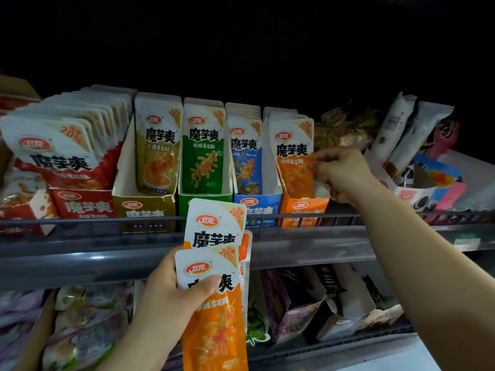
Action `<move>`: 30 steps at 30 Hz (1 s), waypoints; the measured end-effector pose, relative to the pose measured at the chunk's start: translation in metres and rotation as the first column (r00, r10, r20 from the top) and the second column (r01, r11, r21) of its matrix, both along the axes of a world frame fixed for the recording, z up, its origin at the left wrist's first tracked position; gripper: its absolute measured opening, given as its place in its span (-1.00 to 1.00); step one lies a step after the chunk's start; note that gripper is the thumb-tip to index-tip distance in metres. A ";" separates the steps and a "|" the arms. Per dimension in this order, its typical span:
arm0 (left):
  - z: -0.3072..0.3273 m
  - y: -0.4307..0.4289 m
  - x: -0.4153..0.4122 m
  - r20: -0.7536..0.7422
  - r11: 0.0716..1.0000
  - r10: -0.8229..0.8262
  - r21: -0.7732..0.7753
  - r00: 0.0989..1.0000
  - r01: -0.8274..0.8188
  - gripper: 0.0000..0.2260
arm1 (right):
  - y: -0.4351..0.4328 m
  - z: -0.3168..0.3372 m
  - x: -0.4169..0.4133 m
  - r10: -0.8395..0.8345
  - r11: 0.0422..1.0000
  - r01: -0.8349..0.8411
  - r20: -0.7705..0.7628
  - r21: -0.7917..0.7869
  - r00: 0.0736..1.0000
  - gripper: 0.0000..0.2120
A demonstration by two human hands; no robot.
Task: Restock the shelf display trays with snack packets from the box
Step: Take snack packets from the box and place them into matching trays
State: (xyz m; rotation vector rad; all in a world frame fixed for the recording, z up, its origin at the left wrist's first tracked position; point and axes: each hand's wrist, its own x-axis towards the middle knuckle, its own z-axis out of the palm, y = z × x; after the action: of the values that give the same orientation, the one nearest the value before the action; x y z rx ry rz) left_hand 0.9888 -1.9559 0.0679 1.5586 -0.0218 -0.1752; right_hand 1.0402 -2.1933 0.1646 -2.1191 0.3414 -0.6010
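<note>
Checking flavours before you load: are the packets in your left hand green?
No, the left hand grips orange packets, the same colour as the orange tray where the right hand pinches the front packet.

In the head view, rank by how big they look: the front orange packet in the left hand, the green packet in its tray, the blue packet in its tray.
1. front orange packet: largest, though nearest the camera.
2. green packet.
3. blue packet: slightly smaller, but its bottom is hidden, so unsure.
</note>
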 end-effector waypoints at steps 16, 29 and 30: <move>0.004 0.001 0.003 0.008 1.000 0.017 0.018 1.000 -0.017 -0.71 | 0.000 -0.008 0.030 -0.177 0.941 0.168 -0.004 -0.294 0.984 -0.80; -0.005 0.006 0.004 0.004 0.999 -0.008 -0.036 1.000 0.008 -0.73 | -0.001 -0.014 0.009 -0.151 0.954 0.184 0.151 -0.236 0.977 -0.67; -0.005 0.005 0.003 0.001 0.999 -0.008 -0.042 1.000 0.008 -0.73 | 0.001 -0.015 0.001 -0.164 0.963 0.195 0.173 -0.185 0.971 -0.68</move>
State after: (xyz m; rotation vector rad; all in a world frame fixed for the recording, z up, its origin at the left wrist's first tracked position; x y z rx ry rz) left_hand 0.9922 -1.9507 0.0629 1.5170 -0.0323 -0.1792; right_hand 1.0412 -2.1925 0.1497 -2.2299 0.4019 -0.9379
